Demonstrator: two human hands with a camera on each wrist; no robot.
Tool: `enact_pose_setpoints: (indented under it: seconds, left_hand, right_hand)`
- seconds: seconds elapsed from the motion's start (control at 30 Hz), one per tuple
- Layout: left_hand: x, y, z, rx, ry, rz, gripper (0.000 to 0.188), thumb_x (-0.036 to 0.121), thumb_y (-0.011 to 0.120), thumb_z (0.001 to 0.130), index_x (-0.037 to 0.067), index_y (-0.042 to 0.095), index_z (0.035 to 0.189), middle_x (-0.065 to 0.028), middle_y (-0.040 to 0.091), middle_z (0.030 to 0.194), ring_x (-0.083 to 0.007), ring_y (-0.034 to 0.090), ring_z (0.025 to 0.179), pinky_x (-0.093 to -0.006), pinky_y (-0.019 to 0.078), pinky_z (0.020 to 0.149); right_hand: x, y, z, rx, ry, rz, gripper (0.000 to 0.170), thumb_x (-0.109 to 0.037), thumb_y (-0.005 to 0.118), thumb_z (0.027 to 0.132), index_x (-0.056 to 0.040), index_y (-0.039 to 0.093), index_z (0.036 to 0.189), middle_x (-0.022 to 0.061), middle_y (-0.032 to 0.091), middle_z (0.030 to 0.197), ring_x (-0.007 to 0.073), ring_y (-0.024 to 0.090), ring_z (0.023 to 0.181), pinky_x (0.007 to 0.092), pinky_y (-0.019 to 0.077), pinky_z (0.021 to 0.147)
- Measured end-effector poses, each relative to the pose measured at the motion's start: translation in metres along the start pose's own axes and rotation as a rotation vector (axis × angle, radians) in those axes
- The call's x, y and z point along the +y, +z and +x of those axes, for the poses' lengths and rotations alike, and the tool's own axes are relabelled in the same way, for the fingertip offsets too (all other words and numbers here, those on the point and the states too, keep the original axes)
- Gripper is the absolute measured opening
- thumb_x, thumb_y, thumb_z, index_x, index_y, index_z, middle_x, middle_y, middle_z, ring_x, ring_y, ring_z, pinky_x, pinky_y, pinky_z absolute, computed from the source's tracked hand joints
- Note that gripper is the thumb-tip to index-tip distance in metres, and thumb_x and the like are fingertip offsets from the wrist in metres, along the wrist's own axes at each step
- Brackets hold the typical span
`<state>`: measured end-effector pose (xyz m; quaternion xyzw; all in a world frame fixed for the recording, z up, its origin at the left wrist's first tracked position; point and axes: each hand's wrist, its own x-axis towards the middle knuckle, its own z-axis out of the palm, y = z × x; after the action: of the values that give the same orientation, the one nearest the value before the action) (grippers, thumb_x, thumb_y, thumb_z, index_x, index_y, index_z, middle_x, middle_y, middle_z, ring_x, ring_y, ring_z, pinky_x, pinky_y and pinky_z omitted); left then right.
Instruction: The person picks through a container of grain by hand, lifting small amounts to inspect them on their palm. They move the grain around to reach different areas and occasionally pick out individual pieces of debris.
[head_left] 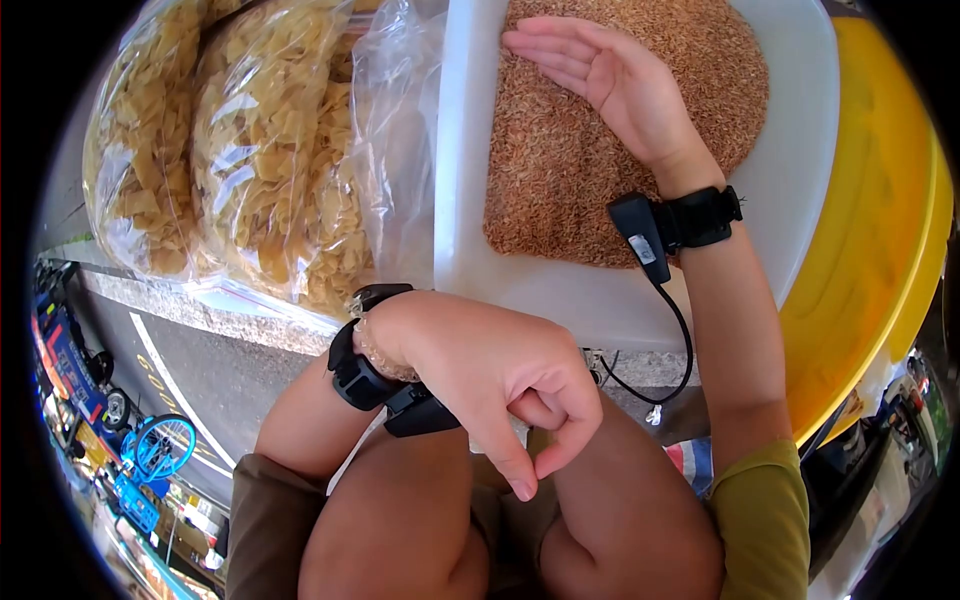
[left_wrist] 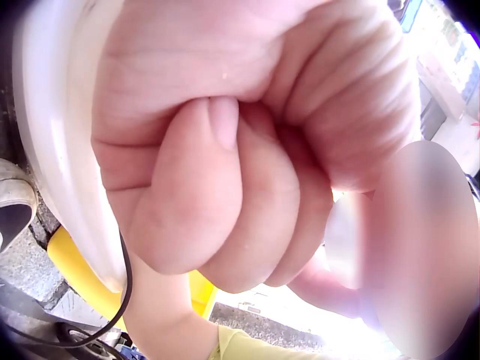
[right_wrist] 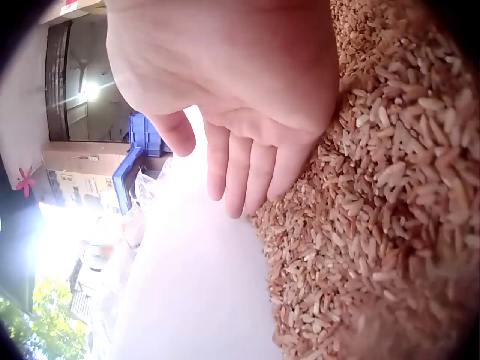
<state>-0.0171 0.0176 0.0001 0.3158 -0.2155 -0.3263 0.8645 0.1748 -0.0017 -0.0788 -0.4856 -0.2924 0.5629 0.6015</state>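
Reddish-brown grain [head_left: 560, 150] lies heaped in a white tub [head_left: 465, 200]. My right hand [head_left: 625, 90] rests at the upper part of the heap, palm turned up and sideways, fingers straight. In the right wrist view, the edge of my right hand [right_wrist: 232, 82] touches the grain [right_wrist: 375, 217], with fingertips close to the bare white tub surface [right_wrist: 202, 277]. My left hand [head_left: 500, 380] hangs above my lap, in front of the tub. Its fingers curl into the palm in the left wrist view [left_wrist: 225, 180], thumb and index tips close together; nothing shows held.
Clear bags of pale yellow flakes [head_left: 265, 150] stand left of the tub, beside an empty-looking clear plastic bag [head_left: 395, 130]. A large yellow container [head_left: 870, 200] lies beneath the tub at the right. Farther left on the road is a blue bicycle [head_left: 160, 448].
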Motion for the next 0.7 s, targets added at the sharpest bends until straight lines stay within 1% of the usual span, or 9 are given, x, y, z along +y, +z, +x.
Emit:
enact_pose_setpoints:
  seconds: [0.07, 0.2, 0.27, 0.3, 0.4, 0.47, 0.6, 0.67, 0.7]
  left_hand:
    - [0.001, 0.0, 0.0, 0.022, -0.006, -0.03, 0.013, 0.012, 0.072, 0.077, 0.005, 0.061, 0.075, 0.0063, 0.031, 0.049, -0.0051, 0.024, 0.045, -0.0249, 0.0209, 0.043]
    - [0.0, 0.001, -0.001, 0.024, -0.01, -0.037, 0.014, 0.012, 0.073, 0.077, 0.005, 0.061, 0.075, 0.0064, 0.032, 0.049, -0.005, 0.024, 0.045, -0.0247, 0.0208, 0.043]
    - [-0.001, 0.001, -0.002, 0.031, -0.015, -0.076, 0.014, 0.012, 0.073, 0.077, 0.005, 0.061, 0.075, 0.0064, 0.032, 0.05, -0.005, 0.024, 0.045, -0.0246, 0.0208, 0.043]
    - [-0.001, 0.001, -0.001, 0.032, -0.016, -0.076, 0.014, 0.012, 0.073, 0.077, 0.005, 0.061, 0.075, 0.0064, 0.032, 0.05, -0.005, 0.024, 0.045, -0.0246, 0.0208, 0.043]
    - [0.0, 0.001, -0.001, 0.037, -0.023, -0.07, 0.014, 0.012, 0.073, 0.077, 0.005, 0.061, 0.075, 0.0063, 0.033, 0.05, -0.005, 0.024, 0.045, -0.0245, 0.0209, 0.043]
    - [0.0, 0.001, -0.001, 0.042, -0.019, -0.086, 0.014, 0.012, 0.073, 0.077, 0.005, 0.061, 0.075, 0.0059, 0.033, 0.05, -0.005, 0.024, 0.045, -0.0244, 0.021, 0.043]
    - [-0.002, 0.002, -0.002, 0.047, -0.016, -0.096, 0.014, 0.011, 0.073, 0.077, 0.004, 0.061, 0.076, 0.0059, 0.035, 0.051, -0.0046, 0.024, 0.045, -0.0241, 0.021, 0.044]
    - [-0.002, 0.003, -0.002, 0.064, -0.005, -0.104, 0.013, 0.011, 0.072, 0.077, 0.004, 0.061, 0.076, 0.0063, 0.037, 0.051, -0.004, 0.024, 0.045, -0.0236, 0.021, 0.044]
    - [-0.002, 0.003, -0.002, 0.065, -0.005, -0.101, 0.013, 0.011, 0.072, 0.077, 0.004, 0.061, 0.076, 0.0063, 0.037, 0.051, -0.004, 0.024, 0.045, -0.0236, 0.021, 0.044]
  right_hand:
    - [0.005, 0.0, 0.0, -0.052, 0.035, 0.094, 0.04, -0.029, 0.038, 0.094, 0.0001, 0.059, 0.111, 0.0144, 0.061, 0.112, 0.022, 0.058, 0.107, 0.0333, 0.0395, 0.098]
    - [-0.003, -0.001, -0.003, -0.1, 0.134, 0.078, 0.039, -0.029, 0.04, 0.093, 0.0008, 0.06, 0.11, 0.0144, 0.063, 0.109, 0.0219, 0.059, 0.105, 0.0323, 0.0406, 0.097]
    - [-0.003, -0.004, -0.002, -0.257, 0.174, -0.02, 0.039, -0.022, 0.037, 0.094, 0.0057, 0.055, 0.115, 0.0173, 0.06, 0.113, 0.0246, 0.059, 0.105, 0.0329, 0.0413, 0.096]
    - [-0.003, -0.003, -0.003, -0.257, 0.173, -0.019, 0.039, -0.022, 0.037, 0.094, 0.0057, 0.055, 0.115, 0.0173, 0.06, 0.113, 0.0246, 0.059, 0.105, 0.0329, 0.0413, 0.096]
    - [-0.004, 0.002, -0.007, -0.338, 0.188, -0.095, 0.036, -0.022, 0.041, 0.093, 0.0047, 0.06, 0.108, 0.0163, 0.063, 0.105, 0.0229, 0.06, 0.103, 0.0319, 0.0426, 0.095]
    - [-0.004, 0.007, -0.01, -0.404, 0.288, -0.145, 0.034, -0.028, 0.052, 0.087, 0.0019, 0.065, 0.097, 0.0128, 0.067, 0.095, 0.0183, 0.064, 0.092, 0.0282, 0.0457, 0.087]
    - [-0.009, 0.024, -0.018, -0.497, 0.365, -0.136, 0.031, -0.025, 0.054, 0.085, 0.0015, 0.067, 0.091, 0.012, 0.068, 0.091, 0.0177, 0.064, 0.087, 0.0282, 0.0472, 0.083]
    - [-0.011, 0.031, -0.02, -0.639, 0.433, -0.272, 0.028, -0.023, 0.054, 0.083, 0.0011, 0.069, 0.086, 0.0122, 0.068, 0.088, 0.0182, 0.064, 0.085, 0.0281, 0.0476, 0.082]
    - [-0.007, 0.032, -0.02, -0.715, 0.537, -0.278, 0.024, -0.016, 0.053, 0.084, 0.0021, 0.069, 0.088, 0.0087, 0.068, 0.089, 0.0146, 0.062, 0.085, 0.0245, 0.0447, 0.083]
